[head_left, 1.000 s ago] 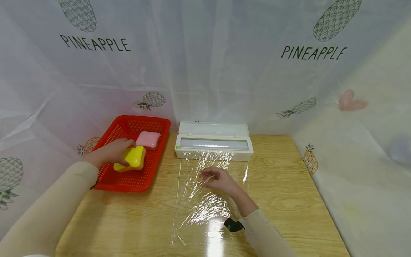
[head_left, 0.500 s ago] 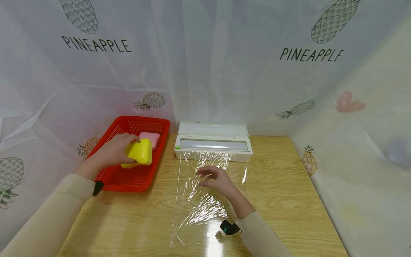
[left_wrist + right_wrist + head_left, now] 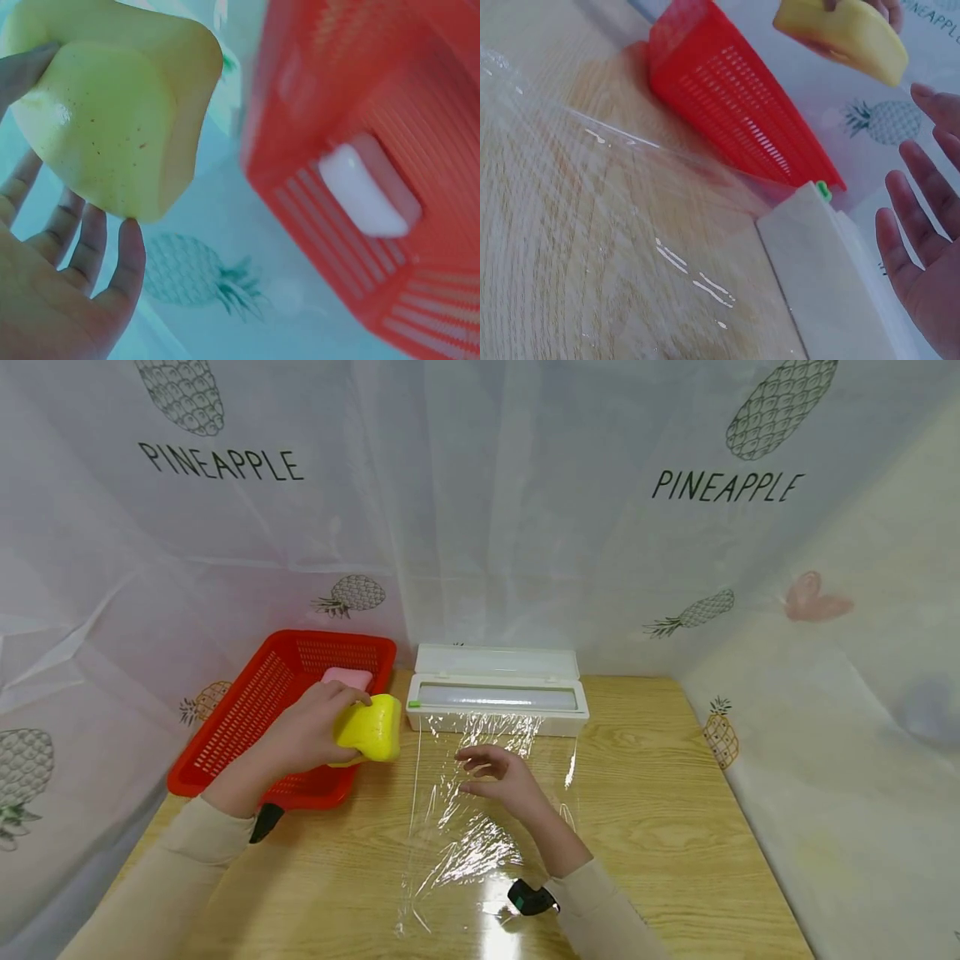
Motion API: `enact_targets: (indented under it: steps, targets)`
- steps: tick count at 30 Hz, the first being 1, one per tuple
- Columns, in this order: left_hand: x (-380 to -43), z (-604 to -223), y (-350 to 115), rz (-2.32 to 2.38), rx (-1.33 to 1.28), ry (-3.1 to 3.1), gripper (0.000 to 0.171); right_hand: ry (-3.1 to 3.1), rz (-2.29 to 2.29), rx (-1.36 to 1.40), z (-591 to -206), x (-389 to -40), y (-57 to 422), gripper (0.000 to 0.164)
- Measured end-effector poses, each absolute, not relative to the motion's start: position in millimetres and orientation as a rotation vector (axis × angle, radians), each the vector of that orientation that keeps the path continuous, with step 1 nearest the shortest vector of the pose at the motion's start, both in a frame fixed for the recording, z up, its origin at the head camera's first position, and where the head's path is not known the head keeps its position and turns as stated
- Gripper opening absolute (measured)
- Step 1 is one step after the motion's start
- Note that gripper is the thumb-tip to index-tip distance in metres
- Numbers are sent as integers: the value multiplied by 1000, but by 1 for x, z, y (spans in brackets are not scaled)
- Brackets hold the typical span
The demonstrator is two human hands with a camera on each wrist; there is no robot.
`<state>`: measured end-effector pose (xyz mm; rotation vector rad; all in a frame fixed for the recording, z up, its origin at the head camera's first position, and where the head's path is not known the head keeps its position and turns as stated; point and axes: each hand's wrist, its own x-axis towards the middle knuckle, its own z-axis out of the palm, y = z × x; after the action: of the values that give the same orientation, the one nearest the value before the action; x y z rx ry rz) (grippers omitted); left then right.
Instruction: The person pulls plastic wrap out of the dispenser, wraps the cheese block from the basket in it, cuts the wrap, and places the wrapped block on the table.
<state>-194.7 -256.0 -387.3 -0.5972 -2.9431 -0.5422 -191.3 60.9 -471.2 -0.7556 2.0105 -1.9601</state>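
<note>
My left hand point(image 3: 303, 731) grips a thick yellow sponge point(image 3: 377, 728) between thumb and fingers, over the right rim of the red basket point(image 3: 247, 710). Small dark pores dot the sponge's face in the left wrist view. Another, pink sponge point(image 3: 347, 677) lies inside the basket, partly hidden by my left hand in the head view. My right hand point(image 3: 498, 777) hovers above a sheet of cling film point(image 3: 450, 835) with its fingers loosely bent and nothing in them. The film runs toward me from a white cling film dispenser point(image 3: 498, 723) whose lid stands raised.
The basket stands at the back left of the wooden table point(image 3: 660, 810), the dispenser at the back centre. A pineapple-printed sheet point(image 3: 487, 510) rises behind the table and along both sides. A bright glare lies on the near part of the film.
My left hand has lifted the yellow sponge from inside the basket and carried it right, to the basket's rim. My right hand has hardly moved.
</note>
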Motion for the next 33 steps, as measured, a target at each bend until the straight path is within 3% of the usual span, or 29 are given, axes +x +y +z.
enact_targets:
  steps: [13,22,33]
  targets:
    - [-181,-417,-192,-547,-717,-2847,65,1772,-2134,-709,-489,-188,61,69]
    - [-177,-445,-166,-590,-775,-2803,63,1793,-2000,-677,-494,-173,67,56]
    - [-173,-463,-135,-709,-831,-2778,68,1908,-2128,-256,-507,-164,77,43]
